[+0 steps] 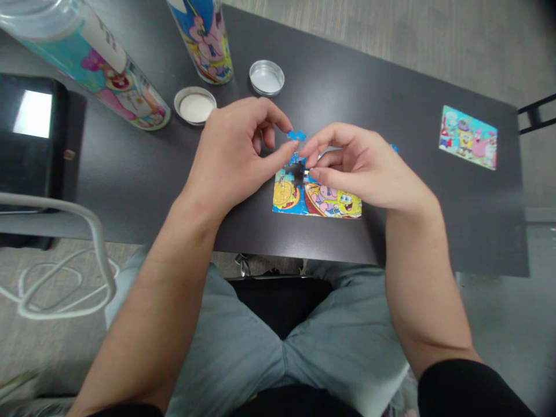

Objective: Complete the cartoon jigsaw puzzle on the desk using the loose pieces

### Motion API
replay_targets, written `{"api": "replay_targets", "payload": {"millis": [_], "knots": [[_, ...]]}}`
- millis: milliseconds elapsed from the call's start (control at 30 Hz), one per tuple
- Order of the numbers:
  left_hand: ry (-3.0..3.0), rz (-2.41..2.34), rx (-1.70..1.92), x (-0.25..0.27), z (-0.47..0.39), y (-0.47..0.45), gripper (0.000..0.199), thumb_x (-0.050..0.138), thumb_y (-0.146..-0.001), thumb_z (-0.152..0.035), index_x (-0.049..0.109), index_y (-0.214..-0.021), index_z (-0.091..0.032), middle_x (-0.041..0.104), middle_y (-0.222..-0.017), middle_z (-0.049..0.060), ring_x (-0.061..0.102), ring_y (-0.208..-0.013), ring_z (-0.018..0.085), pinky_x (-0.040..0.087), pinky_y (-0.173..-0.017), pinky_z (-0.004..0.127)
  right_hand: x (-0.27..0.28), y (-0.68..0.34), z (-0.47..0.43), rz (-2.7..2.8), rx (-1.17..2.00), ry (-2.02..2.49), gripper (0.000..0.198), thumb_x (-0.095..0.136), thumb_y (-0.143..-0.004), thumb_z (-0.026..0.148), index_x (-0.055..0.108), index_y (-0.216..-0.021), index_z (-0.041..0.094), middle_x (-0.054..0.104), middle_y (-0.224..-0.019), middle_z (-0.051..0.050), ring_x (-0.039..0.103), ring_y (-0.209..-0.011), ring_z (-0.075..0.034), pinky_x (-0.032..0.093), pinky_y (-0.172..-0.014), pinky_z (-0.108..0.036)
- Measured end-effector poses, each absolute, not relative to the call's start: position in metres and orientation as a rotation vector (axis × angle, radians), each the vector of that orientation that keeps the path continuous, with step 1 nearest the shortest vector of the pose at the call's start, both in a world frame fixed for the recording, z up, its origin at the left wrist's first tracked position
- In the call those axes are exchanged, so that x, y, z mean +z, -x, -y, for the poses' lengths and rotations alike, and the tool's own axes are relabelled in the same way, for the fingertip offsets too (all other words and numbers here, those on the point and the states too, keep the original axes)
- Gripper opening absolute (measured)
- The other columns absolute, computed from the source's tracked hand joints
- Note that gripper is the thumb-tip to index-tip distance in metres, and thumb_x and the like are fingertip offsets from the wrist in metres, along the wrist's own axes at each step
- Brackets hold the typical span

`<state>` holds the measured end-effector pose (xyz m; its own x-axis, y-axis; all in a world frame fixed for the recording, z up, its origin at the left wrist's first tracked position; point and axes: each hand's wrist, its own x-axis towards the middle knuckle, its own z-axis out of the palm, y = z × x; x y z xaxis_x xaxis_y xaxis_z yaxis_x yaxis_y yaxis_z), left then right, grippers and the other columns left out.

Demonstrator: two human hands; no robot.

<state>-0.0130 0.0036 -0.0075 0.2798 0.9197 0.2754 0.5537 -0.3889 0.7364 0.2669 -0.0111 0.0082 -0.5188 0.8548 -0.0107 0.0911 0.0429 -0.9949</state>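
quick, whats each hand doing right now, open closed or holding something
Left hand: closed, pinching a blue puzzle piece.
Right hand: curled over the puzzle; cannot tell whether it grips anything.

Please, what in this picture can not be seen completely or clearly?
In the head view:
Puzzle, upper right part: covered by the right hand.
Whether this hand holds a piece: its fingers hide it.
Narrower tube, top: cut off by the upper edge.
Larger tube, dark print: too small and blurred.
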Motion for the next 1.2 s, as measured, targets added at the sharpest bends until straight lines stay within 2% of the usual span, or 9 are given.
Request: {"api": "replay_targets", "payload": {"millis": [167,267,500,633,833,933,1067,1200], "knots": [[-2.042,-1.308,0.945,-0.006,-0.004,0.013,0.031,0.092,-0.109,-0.064,0.088,-0.116,-0.034,0.083,-0.097,0.008,0.080,-0.093,0.037,0.066,-0.085,0.052,0.006,-0.270,0.009,1.714,1.553,1.048,0.039,0.106,-0.094,0.021,0.091,-0.127,0.035,0.091,-0.127,-0.006,0.088,-0.115,-0.031,0.078,-0.097,-0.045],[-2.034,-1.309,0.942,-0.005,-0.004,0.013,0.030,0.094,-0.108,-0.063,0.088,-0.116,-0.034,0.082,-0.097,0.007,0.080,-0.095,0.037,0.065,-0.086,0.052,0.008,-0.270,0.009,1.729,1.553,1.070,0.040,0.108,-0.095,0.023,0.092,-0.129,0.037,0.093,-0.122,-0.007,0.089,-0.118,-0.035,0.080,-0.103,-0.051],[-2.024,-1.301,0.940,-0.007,-0.004,0.014,0.027,0.093,-0.108,-0.060,0.088,-0.116,-0.035,0.084,-0.099,0.008,0.082,-0.096,0.038,0.065,-0.086,0.054,0.006,-0.271,0.010,1.760,1.542,0.980,0.030,0.105,-0.104,0.029,0.092,-0.130,0.035,0.095,-0.123,-0.006,0.091,-0.116,-0.032,0.079,-0.110,-0.050],[-2.027,-1.312,0.940,-0.006,-0.003,0.014,0.030,0.093,-0.110,-0.062,0.088,-0.118,-0.034,0.085,-0.101,0.008,0.082,-0.097,0.037,0.065,-0.087,0.053,0.006,-0.271,0.011,1.743,1.543,1.036,0.027,0.107,-0.104,0.031,0.093,-0.127,0.035,0.094,-0.124,-0.007,0.090,-0.115,-0.033,0.079,-0.102,-0.049],[-2.005,-1.249,1.027,-0.012,-0.009,0.014,0.031,0.097,-0.105,-0.064,0.089,-0.113,-0.035,0.082,-0.092,0.006,0.079,-0.090,0.036,0.062,-0.076,0.050,0.004,-0.267,0.009,1.831,1.397,1.018,0.014,0.102,-0.105,0.031,0.097,-0.119,0.032,0.087,-0.109,-0.005,0.078,-0.091,-0.026,0.072,-0.082,-0.043],[-1.996,-1.215,1.078,-0.016,-0.011,0.013,0.033,0.102,-0.102,-0.065,0.089,-0.109,-0.035,0.081,-0.089,0.005,0.078,-0.086,0.035,0.061,-0.072,0.049,-0.002,-0.267,0.006,1.836,1.357,0.958,0.019,0.098,-0.106,0.027,0.098,-0.124,0.030,0.087,-0.104,-0.002,0.079,-0.091,-0.024,0.071,-0.085,-0.043],[-2.004,-1.223,1.086,-0.017,-0.011,0.013,0.030,0.102,-0.102,-0.060,0.090,-0.109,-0.034,0.082,-0.089,0.005,0.076,-0.083,0.033,0.059,-0.072,0.048,-0.003,-0.267,0.007,1.844,1.343,1.054,0.020,0.107,-0.102,0.035,0.094,-0.118,0.033,0.089,-0.103,-0.005,0.084,-0.097,-0.031,0.076,-0.088,-0.049],[-2.017,-1.246,1.096,-0.017,-0.011,0.015,0.022,0.101,-0.102,-0.053,0.091,-0.109,-0.034,0.082,-0.089,0.004,0.074,-0.081,0.032,0.057,-0.072,0.049,0.002,-0.266,0.008,1.941,1.302,1.120,0.012,0.102,-0.110,0.039,0.096,-0.116,0.031,0.090,-0.102,-0.006,0.085,-0.097,-0.032,0.077,-0.095,-0.053]]}}
